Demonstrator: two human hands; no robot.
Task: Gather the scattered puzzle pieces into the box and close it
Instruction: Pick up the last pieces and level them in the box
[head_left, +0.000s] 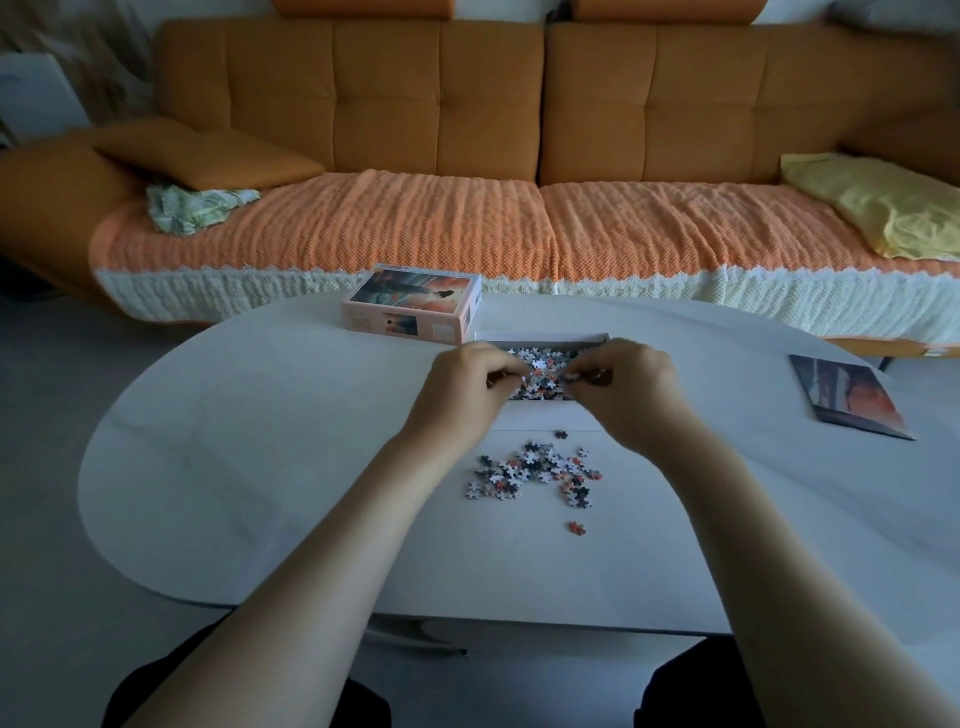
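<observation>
An open white box tray (545, 338) lies in the middle of the white table (260, 441), and small puzzle pieces (543, 366) fill it. Both my hands hover over its near edge with fingers curled. My left hand (467, 384) and my right hand (631, 387) each seem to pinch a few pieces above the tray. A loose heap of scattered pieces (535, 470) lies on the table just in front of the tray, and a single piece (576, 528) sits nearer to me. The printed box lid (413, 304) stands behind the tray to the left.
A printed picture sheet (847, 397) lies on the table at the right. An orange sofa (519, 130) with a knitted cover runs along the far side. On it are a yellow pillow (878, 202) and a patterned cloth (195, 205).
</observation>
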